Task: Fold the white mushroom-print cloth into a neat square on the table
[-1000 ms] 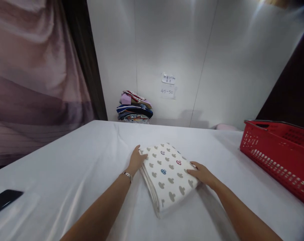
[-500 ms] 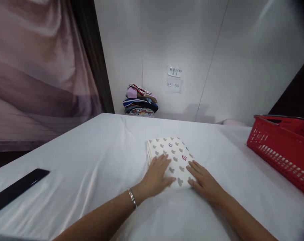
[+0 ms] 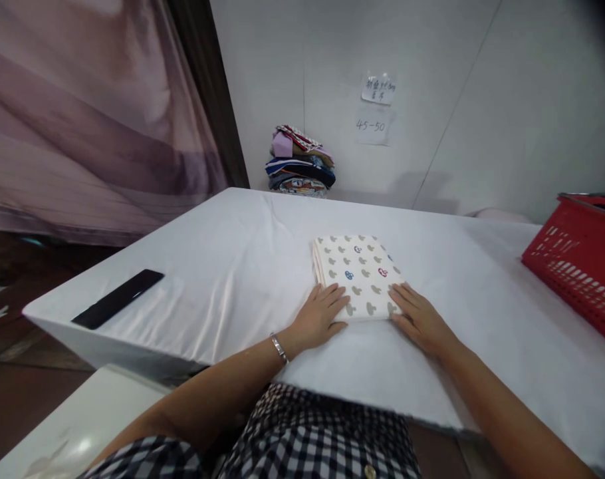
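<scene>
A folded cream cloth (image 3: 362,273) with grey, blue and red mushroom-like prints lies flat on the white-covered table (image 3: 262,266). My left hand (image 3: 318,318) rests on its near left corner, fingers stretched out over the print and the edge. At the near right edge, my right hand (image 3: 422,320) lies with its fingertips on the cloth, also outstretched. Neither hand grips the cloth. A silver bracelet (image 3: 279,348) circles my left wrist.
A black flat object (image 3: 118,299) lies at the table's left. The red basket (image 3: 576,266) stands at the right. Against the back wall is a stack of folded fabrics (image 3: 301,163), left of two paper notes (image 3: 375,126). A pinkish curtain (image 3: 98,113) hangs at left.
My view has tilted down, showing the table's near edge and my checked clothing. My left hand has slid back toward the cloth's near left corner, uncovering a blue print.
</scene>
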